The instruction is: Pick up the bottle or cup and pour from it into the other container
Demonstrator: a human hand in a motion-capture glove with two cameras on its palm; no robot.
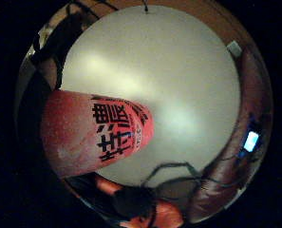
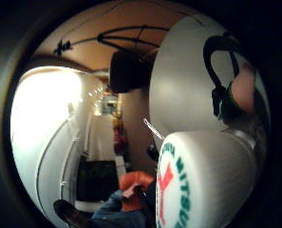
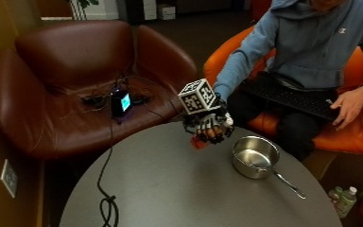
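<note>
A red bottle point(image 3: 198, 140) is held in the gloved right hand point(image 3: 209, 126), whose fingers are curled round it; only the bottle's lower end shows below the fingers in the outside view. The bottle is held above the round grey table point(image 3: 169, 189), near the table's far edge, just beside a steel saucepan point(image 3: 255, 156). Whether the bottle's base touches the tabletop cannot be told.

In the little finger side palm view the red bottle point(image 1: 95, 133) is seen close to the palm, with large black characters printed on its label, and the pale tabletop point(image 1: 178, 71) lies behind it. In the thumb side palm view a white cap or top point(image 2: 207, 178) with green and red lettering fills the area nearest the palm, and the tabletop point(image 2: 183, 80) is seen behind it.

The saucepan stands upright on the table, beside the bottle and apart from the hand, its long handle point(image 3: 288, 183) pointing away from the bottle toward the table's near edge. A black cable point(image 3: 106, 189) is draped across the table on the side of the bottle away from the saucepan.

Beyond the table a brown leather armchair point(image 3: 74, 80) holds a small device with a lit screen point(image 3: 121, 102). The person is seated in an orange chair point(image 3: 358, 127) behind the saucepan, with a black keyboard point(image 3: 291, 97) on the lap and the bare hand point(image 3: 351, 106) resting on it.
</note>
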